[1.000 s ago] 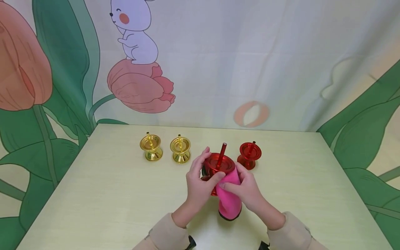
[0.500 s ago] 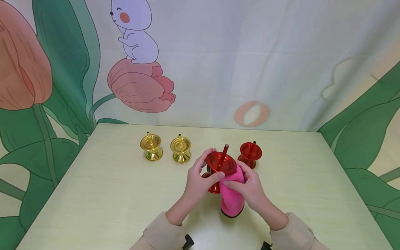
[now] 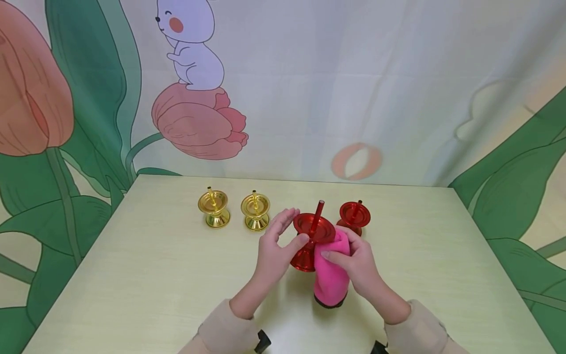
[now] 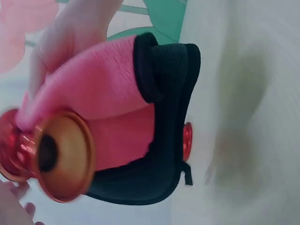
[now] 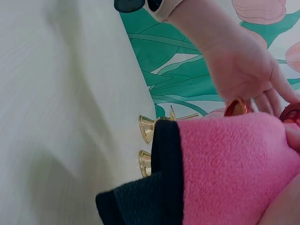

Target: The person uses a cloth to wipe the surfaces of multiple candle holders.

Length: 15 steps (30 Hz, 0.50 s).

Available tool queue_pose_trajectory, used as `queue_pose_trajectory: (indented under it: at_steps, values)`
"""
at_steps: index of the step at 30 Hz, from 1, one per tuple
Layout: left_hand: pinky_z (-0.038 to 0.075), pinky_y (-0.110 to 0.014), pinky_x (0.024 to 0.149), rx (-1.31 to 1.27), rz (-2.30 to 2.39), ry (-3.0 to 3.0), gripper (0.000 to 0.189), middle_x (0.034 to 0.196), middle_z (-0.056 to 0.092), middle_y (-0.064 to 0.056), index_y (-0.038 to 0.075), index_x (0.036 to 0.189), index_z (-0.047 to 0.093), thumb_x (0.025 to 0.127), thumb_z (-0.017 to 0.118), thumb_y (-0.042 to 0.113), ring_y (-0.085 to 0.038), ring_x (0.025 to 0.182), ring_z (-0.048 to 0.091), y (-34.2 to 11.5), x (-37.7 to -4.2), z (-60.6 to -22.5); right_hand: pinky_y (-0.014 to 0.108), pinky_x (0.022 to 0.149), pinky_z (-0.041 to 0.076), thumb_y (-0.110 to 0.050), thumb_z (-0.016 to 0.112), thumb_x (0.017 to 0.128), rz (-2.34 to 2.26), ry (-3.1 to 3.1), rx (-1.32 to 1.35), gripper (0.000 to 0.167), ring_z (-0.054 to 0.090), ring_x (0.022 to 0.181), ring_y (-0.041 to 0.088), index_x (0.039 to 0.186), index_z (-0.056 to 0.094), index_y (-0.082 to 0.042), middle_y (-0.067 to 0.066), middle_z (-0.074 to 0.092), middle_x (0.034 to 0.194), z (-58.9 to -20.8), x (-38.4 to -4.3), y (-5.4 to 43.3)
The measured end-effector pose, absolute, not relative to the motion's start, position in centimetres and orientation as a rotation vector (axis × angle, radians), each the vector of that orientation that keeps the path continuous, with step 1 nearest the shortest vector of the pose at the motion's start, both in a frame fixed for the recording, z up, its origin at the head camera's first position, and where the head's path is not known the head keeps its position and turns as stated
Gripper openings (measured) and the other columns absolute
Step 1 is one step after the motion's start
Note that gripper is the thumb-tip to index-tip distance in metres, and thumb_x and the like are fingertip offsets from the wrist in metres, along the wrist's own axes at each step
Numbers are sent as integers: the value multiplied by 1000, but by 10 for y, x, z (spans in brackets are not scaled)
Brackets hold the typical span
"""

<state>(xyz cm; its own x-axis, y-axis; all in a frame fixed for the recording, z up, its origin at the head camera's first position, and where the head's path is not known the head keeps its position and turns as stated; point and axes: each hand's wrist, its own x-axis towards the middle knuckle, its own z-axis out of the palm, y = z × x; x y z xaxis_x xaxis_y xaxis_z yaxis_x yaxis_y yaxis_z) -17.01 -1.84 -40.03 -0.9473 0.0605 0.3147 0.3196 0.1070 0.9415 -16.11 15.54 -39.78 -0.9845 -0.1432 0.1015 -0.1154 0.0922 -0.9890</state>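
Note:
A shiny red candle holder [image 3: 313, 228] with a dish, a tall spike and a flared base is held tilted above the table in the head view. My right hand [image 3: 359, 260] pinches a pink cloth [image 3: 330, 278] against the dish's right side. The cloth has a dark back and black edging and hangs down in folds. My left hand [image 3: 276, 250] is at the holder's left, fingers extended, its thumb at the dish's near rim. In the left wrist view the holder's hollow base [image 4: 70, 159] faces the camera. Cloth hides part of the right fingers.
Two gold candle holders, one at the far left [image 3: 214, 209] and one beside it [image 3: 255, 210], stand on the pale table [image 3: 155, 275]. Another red candle holder [image 3: 355, 215] stands just behind my right hand. A printed curtain [image 3: 283, 98] hangs at the table's back edge.
The red candle holder and cloth have shifted slightly right and the holder's tilt has changed. My left fingers have straightened and spread away from the dish, showing more of its stem and base.

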Motion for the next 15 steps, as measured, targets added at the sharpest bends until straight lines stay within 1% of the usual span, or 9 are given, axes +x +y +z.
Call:
queue_pose_trajectory:
  at_steps: [2,4,6,8,10,12,13,15]
  values:
    - [31,-49,101,-380,-1760,-2266,49,132,47,-7,8,129,46,84,59,25,-21,127,37,-17,-167,-397,24,72,51,1,64,76,-2084,2336,-221,44,59,85,6,118,50,1,-15,60,92,-398,-162,155]
    - [31,-50,101,-397,-1600,-2364,49,135,43,-9,6,130,44,88,53,28,-23,130,32,-15,-164,-394,24,72,51,1,65,75,-2083,2364,-192,44,59,85,6,117,51,-1,-15,60,92,-399,-163,155]
    - [29,-53,101,-404,-1505,-2443,53,137,40,-9,4,132,40,88,50,33,-25,131,29,-14,-161,-390,24,71,51,1,65,75,-2069,2397,-189,45,59,84,6,117,51,-2,-14,60,92,-400,-163,155]
    - [29,-56,99,-381,-1474,-2493,61,138,38,-11,3,133,38,85,54,38,-26,132,28,-13,-160,-386,24,71,52,0,66,74,-2055,2419,-200,45,59,85,7,116,52,-4,-13,60,92,-401,-163,155]
    - [34,-54,96,-343,-1465,-2510,70,137,39,-13,3,133,38,80,59,43,-28,130,30,-12,-160,-385,24,70,52,0,67,74,-2032,2441,-236,45,58,85,7,116,53,-5,-12,59,93,-402,-163,155]
    - [39,-49,94,-309,-1482,-2493,77,136,41,-14,3,132,39,74,65,46,-28,128,33,-12,-161,-385,24,71,52,-2,67,74,-2013,2446,-296,45,58,86,7,116,52,-5,-12,59,94,-403,-163,155]
    - [41,-47,93,-311,-1491,-2472,78,134,43,-15,2,131,41,72,67,45,-28,126,36,-12,-162,-386,25,71,52,-2,67,74,-2011,2441,-323,45,58,86,7,116,52,-4,-12,59,95,-403,-162,155]
    - [43,-42,92,-323,-1567,-2437,77,131,46,-12,4,130,43,70,70,43,-25,124,40,-13,-166,-388,25,71,52,-2,67,75,-2015,2418,-370,44,59,86,7,116,52,-3,-12,60,95,-403,-162,157]
